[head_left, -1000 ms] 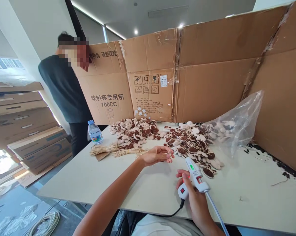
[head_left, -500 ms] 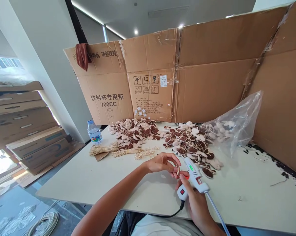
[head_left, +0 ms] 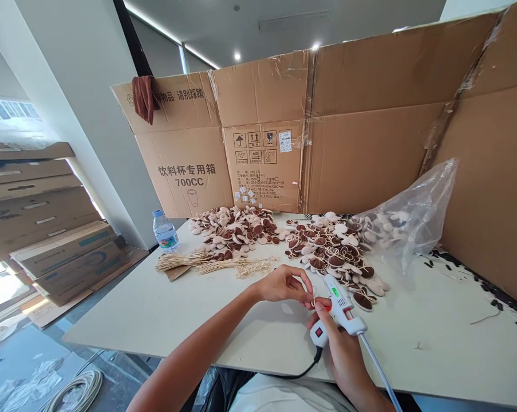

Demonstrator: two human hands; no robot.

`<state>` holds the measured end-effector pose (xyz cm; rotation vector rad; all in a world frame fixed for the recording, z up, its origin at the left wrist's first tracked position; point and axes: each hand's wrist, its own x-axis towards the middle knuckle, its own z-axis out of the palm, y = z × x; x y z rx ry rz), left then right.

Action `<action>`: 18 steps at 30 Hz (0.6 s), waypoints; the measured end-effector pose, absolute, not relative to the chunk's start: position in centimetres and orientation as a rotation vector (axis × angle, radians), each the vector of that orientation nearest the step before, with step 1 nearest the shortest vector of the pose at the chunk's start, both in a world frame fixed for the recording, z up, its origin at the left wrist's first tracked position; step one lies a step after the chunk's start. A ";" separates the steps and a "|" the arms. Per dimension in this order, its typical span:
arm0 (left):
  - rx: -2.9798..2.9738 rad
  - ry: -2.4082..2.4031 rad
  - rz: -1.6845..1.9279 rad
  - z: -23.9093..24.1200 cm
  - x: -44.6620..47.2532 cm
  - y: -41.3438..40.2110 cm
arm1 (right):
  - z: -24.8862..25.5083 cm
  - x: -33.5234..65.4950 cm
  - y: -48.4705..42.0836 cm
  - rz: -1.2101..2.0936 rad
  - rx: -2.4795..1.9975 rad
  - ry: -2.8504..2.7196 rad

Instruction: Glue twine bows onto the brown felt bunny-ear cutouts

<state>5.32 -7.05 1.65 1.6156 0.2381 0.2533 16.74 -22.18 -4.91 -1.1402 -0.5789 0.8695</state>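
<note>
My left hand [head_left: 284,284] reaches in over the table with its fingers closed in a pinch on a small beige cord loop [head_left: 313,300], mostly hidden by the fingertips. Wrapped round a white hot glue gun [head_left: 340,304] is my right hand [head_left: 343,350]. The right thumb and fingertips meet the left fingertips at the cord. A green display glows on the gun, and a red switch shows on its handle end. Behind the gun lies a heap of brown and cream felt pieces [head_left: 335,260], many with beige cord loops.
A second heap of felt pieces [head_left: 236,229] lies at the back left. Bundles of beige cord [head_left: 185,261] and a water bottle [head_left: 165,231] are beside it. Cardboard panels [head_left: 262,97] wall the back. A clear plastic bag [head_left: 425,223] stands right. A black cable [head_left: 303,373] hangs from the gun.
My left fingers have closed in further over the cord loop, which shows less than before. The glue gun has barely moved.
</note>
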 end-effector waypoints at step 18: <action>1.664 0.299 0.306 2.2 5.5 -7.5 | -5.3 16.9 -22.1 0.836 -1.179 -0.594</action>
